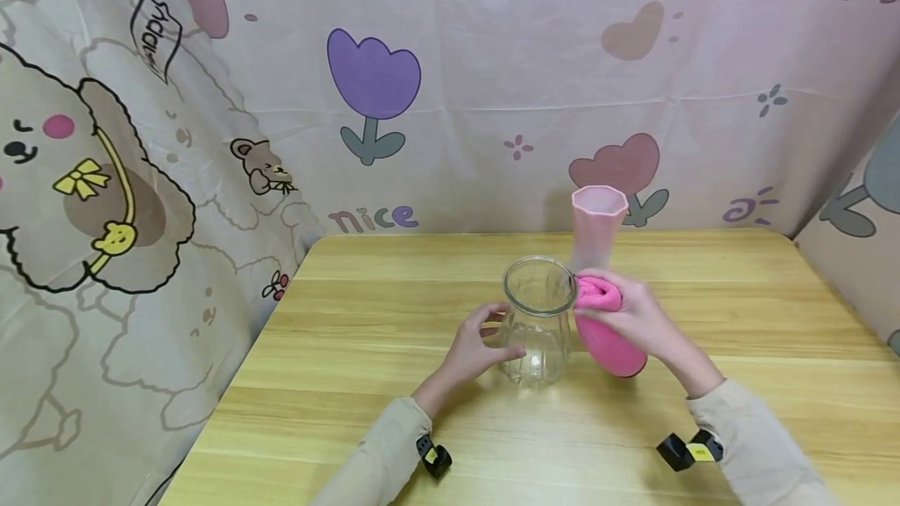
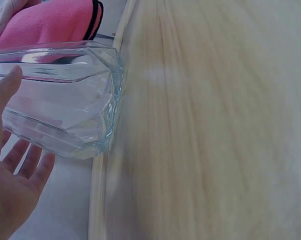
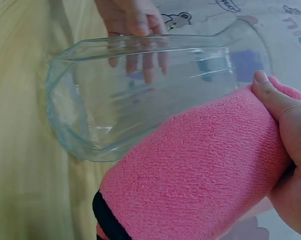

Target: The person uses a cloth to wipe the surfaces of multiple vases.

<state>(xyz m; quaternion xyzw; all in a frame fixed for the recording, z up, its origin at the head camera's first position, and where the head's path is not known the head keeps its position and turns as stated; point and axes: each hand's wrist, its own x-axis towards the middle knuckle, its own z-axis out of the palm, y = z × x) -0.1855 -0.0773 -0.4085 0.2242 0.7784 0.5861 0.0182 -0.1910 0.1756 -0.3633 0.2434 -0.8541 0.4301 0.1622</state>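
A clear glass vase [image 1: 537, 346] with a wide round rim stands upright in the middle of the wooden table. My left hand [image 1: 478, 346] is at its left side, fingers spread and fairly straight, thumb in front of the glass and fingers behind it. From the left wrist view, the thumb [image 2: 9, 85] overlaps the faceted glass wall. On the vase's other side, my right hand [image 1: 636, 315] grips a bunched pink towel [image 3: 200, 170] with black trim by its upper end. The towel hangs close beside the vase, its lower end near the tabletop.
Behind the towel, a tall pink vase [image 1: 598, 229] with a scalloped rim stands toward the back of the table [image 1: 366, 326]. A printed cloth backdrop [image 1: 464, 92] hangs along the back and sides. Each sleeve carries a small black wrist camera [image 1: 433, 457].
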